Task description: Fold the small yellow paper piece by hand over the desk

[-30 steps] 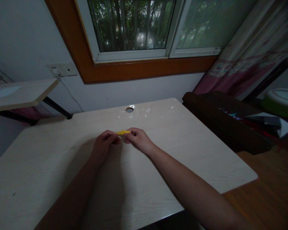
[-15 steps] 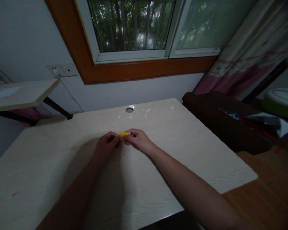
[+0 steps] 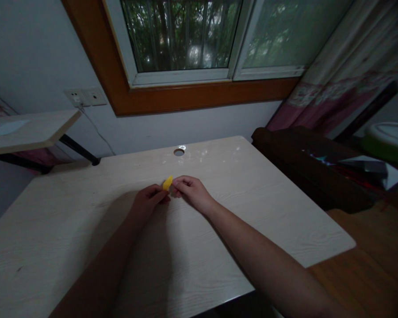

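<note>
A small yellow piece (image 3: 167,183) stands tilted between my two hands above the pale wooden table (image 3: 86,229). My left hand (image 3: 148,199) pinches its lower end with closed fingers. My right hand (image 3: 191,192) has its fingers curled, with the fingertips right beside the yellow piece; whether they still touch it I cannot tell. Both forearms reach in from the bottom edge of the head view.
A round cable hole (image 3: 178,152) sits near the table's far edge. A second pale tabletop (image 3: 29,129) stands at the left under wall sockets (image 3: 85,96). A dark cabinet (image 3: 305,163) with clutter and a curtain (image 3: 345,75) stand at the right.
The yellow piece lay level between both hands; now it is turned up on end in my left fingers. Both hands stay almost in place.
</note>
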`<move>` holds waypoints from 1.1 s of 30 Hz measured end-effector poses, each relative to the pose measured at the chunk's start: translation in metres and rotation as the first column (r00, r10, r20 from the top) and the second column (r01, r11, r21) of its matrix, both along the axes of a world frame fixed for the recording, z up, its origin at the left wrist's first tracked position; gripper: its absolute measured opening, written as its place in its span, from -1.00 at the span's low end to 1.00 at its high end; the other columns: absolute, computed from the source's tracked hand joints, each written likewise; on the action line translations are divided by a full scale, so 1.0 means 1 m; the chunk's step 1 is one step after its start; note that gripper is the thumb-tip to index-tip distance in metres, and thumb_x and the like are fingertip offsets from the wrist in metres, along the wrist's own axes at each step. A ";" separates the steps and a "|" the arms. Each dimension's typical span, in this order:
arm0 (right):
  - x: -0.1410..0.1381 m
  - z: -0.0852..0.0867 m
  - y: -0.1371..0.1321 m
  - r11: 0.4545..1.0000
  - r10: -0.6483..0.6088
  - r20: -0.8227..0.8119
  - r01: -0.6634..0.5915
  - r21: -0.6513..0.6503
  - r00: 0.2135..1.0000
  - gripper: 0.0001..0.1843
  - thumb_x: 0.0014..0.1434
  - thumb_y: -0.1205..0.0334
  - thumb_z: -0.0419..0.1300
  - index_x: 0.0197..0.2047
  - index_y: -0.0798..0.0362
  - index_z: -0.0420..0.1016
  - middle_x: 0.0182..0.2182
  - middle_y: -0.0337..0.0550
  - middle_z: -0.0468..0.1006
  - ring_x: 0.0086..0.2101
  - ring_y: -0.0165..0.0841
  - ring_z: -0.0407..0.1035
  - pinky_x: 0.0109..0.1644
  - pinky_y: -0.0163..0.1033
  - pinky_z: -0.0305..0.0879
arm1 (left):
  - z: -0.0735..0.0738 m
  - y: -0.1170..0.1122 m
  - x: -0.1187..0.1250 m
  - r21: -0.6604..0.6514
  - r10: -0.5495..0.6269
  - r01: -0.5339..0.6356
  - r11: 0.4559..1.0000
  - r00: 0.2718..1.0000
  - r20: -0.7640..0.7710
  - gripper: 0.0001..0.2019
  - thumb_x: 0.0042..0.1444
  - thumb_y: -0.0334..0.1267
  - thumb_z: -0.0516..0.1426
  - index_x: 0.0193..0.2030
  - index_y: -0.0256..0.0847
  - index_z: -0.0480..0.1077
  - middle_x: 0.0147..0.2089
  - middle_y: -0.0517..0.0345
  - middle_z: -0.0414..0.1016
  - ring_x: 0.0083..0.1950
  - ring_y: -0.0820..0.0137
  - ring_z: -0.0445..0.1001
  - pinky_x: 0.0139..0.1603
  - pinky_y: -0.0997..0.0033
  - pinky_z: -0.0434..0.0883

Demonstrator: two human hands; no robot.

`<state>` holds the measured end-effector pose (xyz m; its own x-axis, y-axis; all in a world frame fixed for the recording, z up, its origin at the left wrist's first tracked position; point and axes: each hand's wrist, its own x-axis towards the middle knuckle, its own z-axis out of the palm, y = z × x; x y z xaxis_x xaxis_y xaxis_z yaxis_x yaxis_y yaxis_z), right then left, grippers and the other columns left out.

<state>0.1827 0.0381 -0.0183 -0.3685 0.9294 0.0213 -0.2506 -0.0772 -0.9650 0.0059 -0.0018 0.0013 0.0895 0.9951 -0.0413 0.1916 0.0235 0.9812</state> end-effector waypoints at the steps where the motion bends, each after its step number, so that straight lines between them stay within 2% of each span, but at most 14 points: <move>1: 0.000 0.001 -0.001 1.000 0.012 0.006 -0.012 0.005 1.000 -0.69 0.06 0.02 0.30 -0.31 0.13 0.54 -0.48 -0.20 0.52 -0.50 -0.46 0.35 -0.36 -0.31 0.28 | 0.000 0.000 0.000 -0.003 0.008 -0.008 1.000 1.000 0.006 -0.79 0.08 -0.10 0.20 -0.39 -0.21 0.49 -0.42 0.17 0.55 -0.36 0.40 0.47 -0.26 0.44 0.38; 6: 0.002 0.004 -0.003 0.993 0.082 0.119 -0.090 0.070 0.989 -0.69 0.09 0.01 0.28 -0.29 0.12 0.57 -0.49 -0.23 0.48 -0.48 -0.47 0.29 -0.35 -0.32 0.21 | -0.001 0.000 0.002 -0.012 -0.031 0.031 0.999 0.999 -0.006 -0.75 0.09 -0.05 0.19 -0.36 -0.21 0.51 -0.37 0.12 0.58 -0.32 0.37 0.51 -0.22 0.42 0.41; 10: 0.003 0.001 -0.003 0.990 0.056 0.198 -0.081 0.119 0.978 -0.70 0.12 0.00 0.25 -0.31 0.09 0.56 -0.50 -0.25 0.44 -0.50 -0.47 0.24 -0.41 -0.34 0.13 | -0.002 0.000 0.002 -0.002 -0.073 0.073 0.997 0.996 -0.058 -0.73 0.11 -0.02 0.17 -0.35 -0.20 0.53 -0.36 0.11 0.60 -0.29 0.33 0.53 -0.19 0.39 0.43; 14: 0.001 -0.003 -0.001 0.993 0.026 0.186 -0.047 0.107 0.982 -0.70 0.13 -0.02 0.24 -0.36 0.07 0.47 -0.54 -0.30 0.38 -0.53 -0.47 0.20 -0.45 -0.35 0.09 | -0.003 0.000 0.002 0.031 -0.078 0.082 0.996 0.992 -0.103 -0.71 0.13 -0.01 0.15 -0.35 -0.19 0.53 -0.36 0.10 0.59 -0.30 0.30 0.53 -0.20 0.36 0.43; 22: -0.003 -0.007 0.002 0.998 -0.027 0.014 0.026 0.053 1.000 -0.68 0.07 -0.01 0.29 -0.32 0.08 0.42 -0.41 -0.22 0.52 -0.42 -0.45 0.40 -0.27 -0.31 0.33 | -0.006 0.004 -0.001 0.172 0.071 -0.054 0.984 0.993 -0.096 -0.74 0.20 -0.08 0.08 -0.31 -0.19 0.50 -0.31 0.13 0.55 -0.30 0.38 0.47 -0.26 0.44 0.39; 25: -0.004 -0.010 0.003 0.999 -0.021 -0.034 0.022 0.033 0.999 -0.67 0.04 0.01 0.32 -0.31 0.09 0.42 -0.43 -0.21 0.55 -0.41 -0.43 0.44 -0.23 -0.26 0.37 | -0.007 0.005 -0.002 0.208 0.105 -0.086 0.974 0.991 -0.084 -0.75 0.20 -0.08 0.10 -0.31 -0.20 0.47 -0.31 0.15 0.52 -0.31 0.42 0.44 -0.25 0.45 0.38; 30: -0.004 -0.012 0.004 1.000 -0.018 -0.014 0.018 0.008 1.000 -0.67 0.00 0.04 0.35 -0.26 0.10 0.48 -0.43 -0.19 0.57 -0.42 -0.42 0.46 -0.26 -0.27 0.35 | -0.012 0.007 -0.001 0.223 0.163 -0.159 0.962 0.987 0.001 -0.75 0.15 -0.09 0.16 -0.13 -0.20 0.42 -0.25 0.11 0.52 -0.25 0.39 0.48 -0.23 0.41 0.43; 33: -0.003 -0.009 0.004 1.000 -0.001 0.024 0.000 0.014 1.000 -0.68 0.03 0.05 0.33 -0.22 0.10 0.55 -0.42 -0.17 0.57 -0.41 -0.42 0.44 -0.26 -0.28 0.33 | -0.014 0.008 -0.001 0.239 0.147 -0.155 0.959 0.988 0.049 -0.69 0.12 -0.12 0.19 -0.04 -0.18 0.37 -0.15 0.07 0.51 -0.15 0.35 0.50 -0.19 0.37 0.47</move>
<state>0.1794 0.0420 -0.0272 -0.3687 0.9292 0.0256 -0.2272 -0.0634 -0.9718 0.0054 0.0063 -0.0131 -0.0650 0.9773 0.2018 0.1742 -0.1880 0.9666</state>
